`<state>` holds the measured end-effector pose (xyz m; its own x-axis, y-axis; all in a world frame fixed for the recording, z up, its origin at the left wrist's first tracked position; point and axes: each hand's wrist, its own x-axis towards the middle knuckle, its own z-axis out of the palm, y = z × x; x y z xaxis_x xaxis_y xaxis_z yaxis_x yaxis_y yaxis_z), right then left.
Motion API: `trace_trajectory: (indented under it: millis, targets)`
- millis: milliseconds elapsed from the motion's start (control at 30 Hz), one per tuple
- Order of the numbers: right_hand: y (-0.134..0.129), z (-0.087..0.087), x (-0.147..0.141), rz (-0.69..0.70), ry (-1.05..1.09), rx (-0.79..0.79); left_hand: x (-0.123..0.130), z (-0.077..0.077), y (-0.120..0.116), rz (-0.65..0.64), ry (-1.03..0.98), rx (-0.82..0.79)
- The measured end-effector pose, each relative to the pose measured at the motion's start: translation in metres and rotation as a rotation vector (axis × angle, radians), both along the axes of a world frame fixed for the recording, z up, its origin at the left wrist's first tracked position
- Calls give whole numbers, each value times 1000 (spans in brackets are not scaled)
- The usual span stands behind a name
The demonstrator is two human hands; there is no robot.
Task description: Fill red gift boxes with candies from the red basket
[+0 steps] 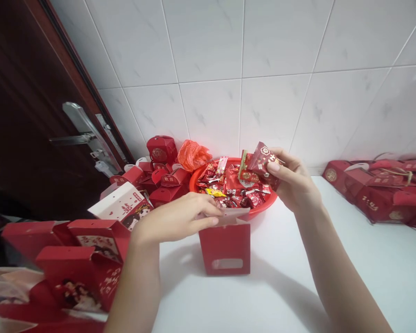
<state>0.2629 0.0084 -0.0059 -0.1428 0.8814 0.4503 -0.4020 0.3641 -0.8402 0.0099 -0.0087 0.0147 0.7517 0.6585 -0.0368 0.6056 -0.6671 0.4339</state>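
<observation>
A red paper box [225, 249] stands upright on the white table, its top flaps raised and a small pale cut-out low on its front. My left hand [183, 215] is closed at the box's upper left edge; some fingertips are hidden behind the rim. Up to the right, my right hand [291, 178] pinches several wrapped snack packets [261, 162], dark red ones and one with a green edge, above the basket's right side. Behind the box sits a red plastic basket [272, 200] full of red-wrapped sweets [234, 187], with one yellow wrapper [215, 192] among them.
Red boxes [162, 180] and a crumpled orange-red plastic bag [194, 155] lie left of the basket. Printed boxes [72, 273] crowd the near left. More folded red boxes [384, 192] lie at right. A tiled wall [215, 46] and a dark door [24, 92] stand behind.
</observation>
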Motion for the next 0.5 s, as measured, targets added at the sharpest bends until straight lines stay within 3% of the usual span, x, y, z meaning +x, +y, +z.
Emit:
trace_trajectory:
  millis: [233,367,500]
  targets:
    - [-16,11,19,-16,-179,183,31,-19,10,140,-74,11]
    - [-21,12,38,-95,-266,253,42,-22,2,93,-51,-25]
    - [-29,15,53,16,-506,335,50,-23,-1,-23,-125,-30]
